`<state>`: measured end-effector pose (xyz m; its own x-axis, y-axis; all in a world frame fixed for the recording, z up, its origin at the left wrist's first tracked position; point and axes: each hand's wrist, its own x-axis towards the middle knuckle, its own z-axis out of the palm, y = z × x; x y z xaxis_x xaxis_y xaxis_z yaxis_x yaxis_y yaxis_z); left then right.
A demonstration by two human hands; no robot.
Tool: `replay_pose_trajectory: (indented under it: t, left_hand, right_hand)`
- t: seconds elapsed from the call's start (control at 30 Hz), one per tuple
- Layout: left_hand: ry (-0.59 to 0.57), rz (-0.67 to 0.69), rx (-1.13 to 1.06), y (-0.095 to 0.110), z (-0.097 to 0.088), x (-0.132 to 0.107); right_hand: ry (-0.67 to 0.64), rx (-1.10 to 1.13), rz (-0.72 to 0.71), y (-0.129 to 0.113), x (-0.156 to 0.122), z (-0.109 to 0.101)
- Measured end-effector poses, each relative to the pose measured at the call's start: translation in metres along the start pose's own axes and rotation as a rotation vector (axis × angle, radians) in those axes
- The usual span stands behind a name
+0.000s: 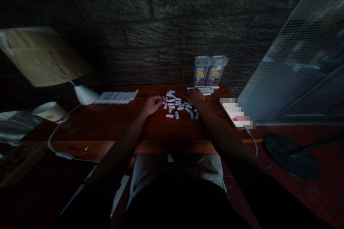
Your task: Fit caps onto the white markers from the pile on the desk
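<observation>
A scatter of small white caps or short marker pieces (177,105) lies on the dark wooden table (107,125). My left hand (152,104) rests at the left edge of the scatter, fingers curled in a pinch on a small piece with a pink tip. At the scatter's right side, my right hand (194,96) lies knuckles up with fingers bent, beside several loose white markers (205,89). What the right fingers hold is hidden.
A row of white markers (116,97) lies at the back left. Two clear marker cases (209,69) stand against the brick wall. A phone with a cable (236,114) lies right, a white lamp base (85,94), a cup (49,111) and cardboard (40,55) left.
</observation>
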<state>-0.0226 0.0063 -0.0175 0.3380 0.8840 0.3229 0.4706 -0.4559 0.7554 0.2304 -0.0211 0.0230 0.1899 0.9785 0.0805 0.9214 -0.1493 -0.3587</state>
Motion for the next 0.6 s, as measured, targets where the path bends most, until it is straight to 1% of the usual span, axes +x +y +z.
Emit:
replay_pose_trajectory:
  t: [0.4, 0.47, 0.6]
  left_hand:
    - [-0.006, -0.013, -0.016, 0.0019, 0.0000, -0.0009]
    - [-0.002, -0.018, -0.018, 0.0019, 0.0003, -0.0009]
    - [0.003, -0.013, -0.015, 0.0005, 0.0004, -0.0009]
  right_hand:
    - [0.003, 0.035, -0.017, -0.0006, 0.0018, 0.0016]
    - [0.008, 0.016, -0.057, -0.0015, 0.0025, 0.0029]
    - [0.047, -0.025, -0.189, -0.0072, 0.0017, 0.0066]
